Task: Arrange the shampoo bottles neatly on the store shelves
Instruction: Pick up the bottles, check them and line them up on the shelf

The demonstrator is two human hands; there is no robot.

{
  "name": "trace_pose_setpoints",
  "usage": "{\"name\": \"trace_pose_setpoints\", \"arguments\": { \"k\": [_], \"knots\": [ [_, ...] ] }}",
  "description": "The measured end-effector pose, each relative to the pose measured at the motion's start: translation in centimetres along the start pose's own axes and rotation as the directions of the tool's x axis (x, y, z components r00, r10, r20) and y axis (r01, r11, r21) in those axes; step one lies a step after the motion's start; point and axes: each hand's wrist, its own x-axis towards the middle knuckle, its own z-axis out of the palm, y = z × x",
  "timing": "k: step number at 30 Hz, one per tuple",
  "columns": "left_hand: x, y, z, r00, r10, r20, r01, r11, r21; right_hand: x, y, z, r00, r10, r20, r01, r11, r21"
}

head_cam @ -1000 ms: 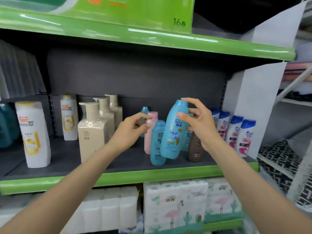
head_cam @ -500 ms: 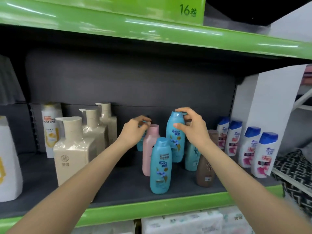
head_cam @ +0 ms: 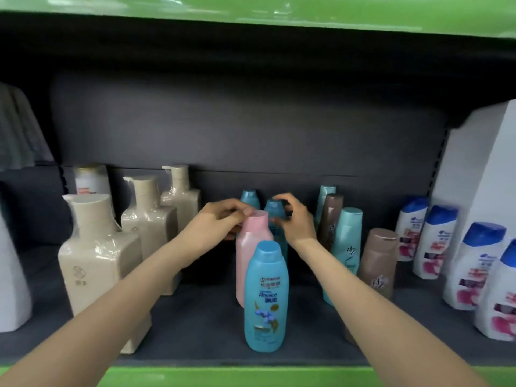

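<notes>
On the dark shelf (head_cam: pixel 195 328) a blue Rejoice bottle (head_cam: pixel 266 303) stands at the front, with a pink bottle (head_cam: pixel 248 261) right behind it. My left hand (head_cam: pixel 220 223) pinches the pink bottle at its cap. Behind the pink one stands a second blue bottle (head_cam: pixel 275 209), its top gripped from the right by my right hand (head_cam: pixel 294 219); its body is mostly hidden. A third blue bottle (head_cam: pixel 250 198) stands at the back.
Beige pump bottles (head_cam: pixel 97 261) stand in a row to the left. Teal bottles (head_cam: pixel 346 241) and brown bottles (head_cam: pixel 378 261) stand to the right, then white blue-capped bottles (head_cam: pixel 474 261). A green shelf lip (head_cam: pixel 251 378) runs along the front, another shelf (head_cam: pixel 279 12) overhead.
My right hand has set the blue bottle down behind the pink one, deeper in the shelf. My left hand has moved onto the pink bottle's cap. The camera has come closer.
</notes>
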Motion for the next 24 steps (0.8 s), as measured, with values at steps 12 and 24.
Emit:
{"name": "trace_pose_setpoints", "arguments": {
  "k": [12, 24],
  "knots": [
    [-0.4, 0.3, 0.2, 1.0, -0.008, -0.013, 0.008, 1.0, 0.004, 0.9, -0.3, 0.9, 0.999, 0.039, -0.031, -0.032, 0.978, 0.207],
    [1.3, 1.0, 0.2, 0.982, -0.029, -0.189, 0.039, 0.998, 0.05, 1.1, -0.9, 0.7, 0.997, 0.004, 0.078, -0.022, 0.974, 0.227]
  ]
}}
